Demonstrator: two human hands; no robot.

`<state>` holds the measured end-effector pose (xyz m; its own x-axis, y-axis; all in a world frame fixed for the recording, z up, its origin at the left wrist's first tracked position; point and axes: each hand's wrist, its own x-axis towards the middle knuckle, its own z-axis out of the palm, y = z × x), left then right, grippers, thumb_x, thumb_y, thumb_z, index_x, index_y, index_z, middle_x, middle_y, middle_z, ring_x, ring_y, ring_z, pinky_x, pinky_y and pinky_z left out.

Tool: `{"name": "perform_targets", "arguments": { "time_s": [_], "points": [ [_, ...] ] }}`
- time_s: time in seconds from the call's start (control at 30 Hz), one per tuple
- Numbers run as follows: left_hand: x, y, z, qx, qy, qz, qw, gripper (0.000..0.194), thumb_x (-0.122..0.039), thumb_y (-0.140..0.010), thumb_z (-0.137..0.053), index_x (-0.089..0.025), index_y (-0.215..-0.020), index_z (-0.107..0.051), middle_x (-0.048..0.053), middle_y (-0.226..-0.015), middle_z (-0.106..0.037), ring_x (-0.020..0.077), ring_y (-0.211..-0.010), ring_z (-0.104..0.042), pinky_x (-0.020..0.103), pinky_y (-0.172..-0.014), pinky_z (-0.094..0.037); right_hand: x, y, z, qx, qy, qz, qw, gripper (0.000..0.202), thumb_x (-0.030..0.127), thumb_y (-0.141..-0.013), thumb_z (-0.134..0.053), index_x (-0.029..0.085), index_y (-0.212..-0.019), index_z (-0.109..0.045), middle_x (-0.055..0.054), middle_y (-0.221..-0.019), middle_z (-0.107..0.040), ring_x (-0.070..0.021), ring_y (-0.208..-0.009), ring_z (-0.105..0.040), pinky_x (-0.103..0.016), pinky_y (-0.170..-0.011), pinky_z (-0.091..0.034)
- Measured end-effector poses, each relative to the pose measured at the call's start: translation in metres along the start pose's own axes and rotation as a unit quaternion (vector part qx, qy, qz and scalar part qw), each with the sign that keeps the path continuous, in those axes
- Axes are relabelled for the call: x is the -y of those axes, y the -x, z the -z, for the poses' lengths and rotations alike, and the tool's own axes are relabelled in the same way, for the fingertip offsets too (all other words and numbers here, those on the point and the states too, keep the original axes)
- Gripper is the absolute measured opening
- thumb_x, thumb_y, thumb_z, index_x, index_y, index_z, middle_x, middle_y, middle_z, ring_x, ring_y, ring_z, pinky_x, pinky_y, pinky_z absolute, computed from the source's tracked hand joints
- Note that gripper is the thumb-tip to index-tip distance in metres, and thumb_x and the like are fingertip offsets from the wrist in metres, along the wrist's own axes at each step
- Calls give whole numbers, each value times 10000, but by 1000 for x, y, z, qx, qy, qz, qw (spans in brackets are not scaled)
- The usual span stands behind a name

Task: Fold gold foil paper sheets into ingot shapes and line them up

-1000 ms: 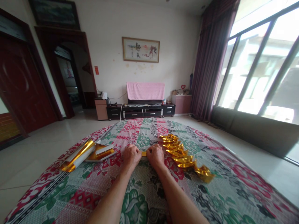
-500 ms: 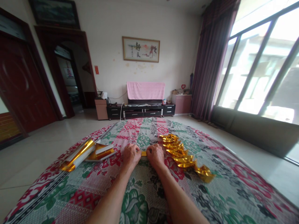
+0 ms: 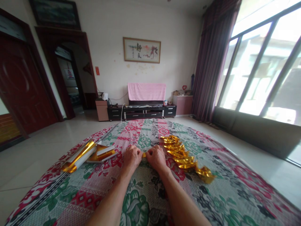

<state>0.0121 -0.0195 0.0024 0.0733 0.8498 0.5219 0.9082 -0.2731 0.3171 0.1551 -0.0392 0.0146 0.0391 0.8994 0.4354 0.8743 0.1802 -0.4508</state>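
Between my two hands a small strip of gold foil paper [image 3: 144, 155] shows, most of it hidden by my fingers. My left hand [image 3: 133, 157] is closed, pinching its left end. At its right end my right hand [image 3: 155, 157] is closed on it too. To the right lies a row of several folded gold foil ingots [image 3: 181, 153], the nearest one [image 3: 205, 174] a little apart from the others. On the left rest a curled roll of gold foil paper [image 3: 80, 157] and some partly folded foil sheets [image 3: 102, 153] with white backs.
A flowered cloth [image 3: 101, 194] in red, green and grey covers the round surface under my hands. Beyond it stand a low black cabinet [image 3: 147, 113] and a pink towel [image 3: 147, 91] draped over something. A large window [image 3: 258, 72] is at right.
My hands have come slightly closer together, and less of the gold strip shows between them. The ingots and the foil on the left lie as before.
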Motion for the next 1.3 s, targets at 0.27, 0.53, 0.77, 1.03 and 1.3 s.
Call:
{"name": "perform_targets", "arguments": {
  "time_s": [0.27,0.53,0.77,1.03,1.3],
  "points": [
    [2,2,1,11,15,-6,1000,145,-248,-777,-530,-194,-690,-633,46,-800,-611,178,-825,-554,294,-761,-386,0,4,5,15,-11,11,1000,172,285,-769,-538,211,-740,-691,-50,-901,-589,-163,-844,-497,-252,-758,-320],
    [3,5,3,32,12,-16,999,158,-224,-802,-483,-200,-763,-634,52,-869,-615,175,-869,-553,292,-797,-390,1,5,7,46,20,-9,999,180,310,-799,-505,232,-827,-665,-46,-963,-569,-183,-867,-491,-284,-753,-308],
    [4,5,5,48,34,-9,998,156,-168,-776,-487,-201,-790,-639,48,-900,-618,177,-878,-553,302,-818,-395,-5,4,6,58,25,15,998,213,290,-849,-446,252,-883,-653,-38,-987,-562,-169,-879,-492,-272,-760,-306],
    [-5,7,10,31,-2,3,1000,192,-209,-808,-449,-195,-734,-625,55,-848,-622,183,-832,-565,299,-774,-396,-3,6,6,44,25,21,999,222,281,-860,-427,248,-881,-646,-33,-983,-566,-169,-855,-490,-280,-762,-303],
    [-19,12,14,13,-36,8,999,211,-399,-729,-573,-191,-757,-593,61,-830,-604,219,-826,-561,307,-717,-393,-2,9,5,29,18,23,999,219,268,-857,-430,235,-855,-646,-41,-967,-561,-172,-865,-482,-284,-776,-298]
  ]
}}
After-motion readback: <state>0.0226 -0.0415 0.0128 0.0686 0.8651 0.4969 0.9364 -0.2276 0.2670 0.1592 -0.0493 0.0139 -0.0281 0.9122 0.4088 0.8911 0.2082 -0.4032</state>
